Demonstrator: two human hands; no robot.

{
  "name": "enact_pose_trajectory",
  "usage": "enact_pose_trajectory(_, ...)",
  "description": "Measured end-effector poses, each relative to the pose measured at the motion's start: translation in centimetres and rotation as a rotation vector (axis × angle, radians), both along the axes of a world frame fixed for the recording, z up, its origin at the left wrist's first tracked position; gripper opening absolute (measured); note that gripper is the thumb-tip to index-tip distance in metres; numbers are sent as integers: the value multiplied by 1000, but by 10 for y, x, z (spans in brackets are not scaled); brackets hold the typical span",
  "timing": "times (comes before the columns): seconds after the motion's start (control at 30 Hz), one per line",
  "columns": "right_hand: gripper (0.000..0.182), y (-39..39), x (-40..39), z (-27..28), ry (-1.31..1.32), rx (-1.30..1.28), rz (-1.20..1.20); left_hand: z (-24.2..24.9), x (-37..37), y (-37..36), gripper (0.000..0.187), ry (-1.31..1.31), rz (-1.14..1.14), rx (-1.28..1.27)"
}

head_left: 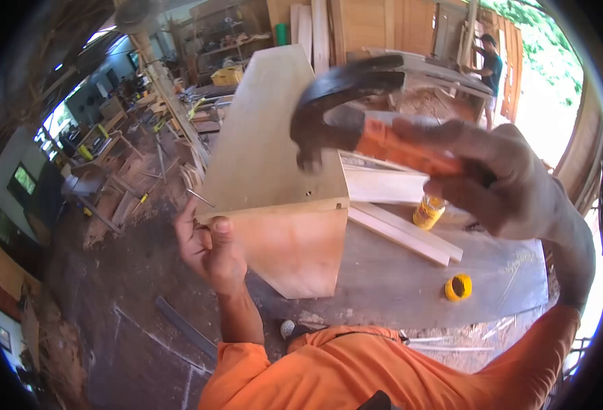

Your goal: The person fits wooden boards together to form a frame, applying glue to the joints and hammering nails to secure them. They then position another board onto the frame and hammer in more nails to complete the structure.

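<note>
A claw hammer (315,130) with a dark head and orange grip is raised over the right side of a pale wooden box (274,130). My right hand (513,178) is closed around its handle, blurred by motion. At the box's near left corner, my left hand (213,249) has its thumb against the end board (288,246) and its fingers bent round the side. A thin nail (201,198) slants at that corner, its tip at the panel edge and its outer end beside my index fingertip. A small dark hole shows near the panel's right corner.
The box rests on a grey worktable (397,287). Wood strips (404,232), a yellow-labelled jar (429,212) and a yellow tape roll (458,288) lie right of it. Another person (493,68) stands at the back right. Lumber and sawdust cover the floor at left.
</note>
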State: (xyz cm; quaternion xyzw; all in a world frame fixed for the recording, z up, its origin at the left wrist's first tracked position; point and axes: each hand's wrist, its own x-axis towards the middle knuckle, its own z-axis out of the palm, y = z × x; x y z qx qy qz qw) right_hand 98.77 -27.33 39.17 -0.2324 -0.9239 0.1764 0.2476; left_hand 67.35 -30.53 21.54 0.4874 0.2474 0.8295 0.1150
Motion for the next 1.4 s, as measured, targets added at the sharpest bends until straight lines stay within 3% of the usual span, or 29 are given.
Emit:
enact_pose_trajectory(0.07,53,-1,2,-10,241,-19,-81,7,5,-2,68,-52,-13,-38)
enact_pose_trajectory(0.23,58,-21,21,-14,639,-22,-445,-4,-27,9,77,-11,-457,35)
enact_pose_trajectory(0.37,56,-37,26,-30,650,-150,-732,-15,-48,25,73,75,-601,15)
enact_pose_trajectory(0.57,58,-72,31,-74,747,-354,-760,-23,-59,34,67,142,-678,-16)
enact_pose_trajectory(0.77,57,-94,29,-92,775,-264,-981,-33,-68,27,62,192,-581,-67)
enact_pose_trajectory(0.93,54,-81,22,-108,719,-325,-888,-15,-28,-11,55,15,-268,-131)
enact_pose_trajectory(1.0,55,-66,12,-109,713,-343,-785,-1,-20,-19,29,54,-139,-217)
enact_pose_trajectory(1.1,55,-44,6,-110,728,-368,-639,17,-11,-25,37,55,-80,-282)
enact_pose_trajectory(1.2,54,-35,4,-105,746,-400,-518,24,-9,-28,33,48,-97,-349)
enact_pose_trajectory(1.4,62,-37,3,-62,581,-177,-383,36,-16,-35,35,64,-106,-554)
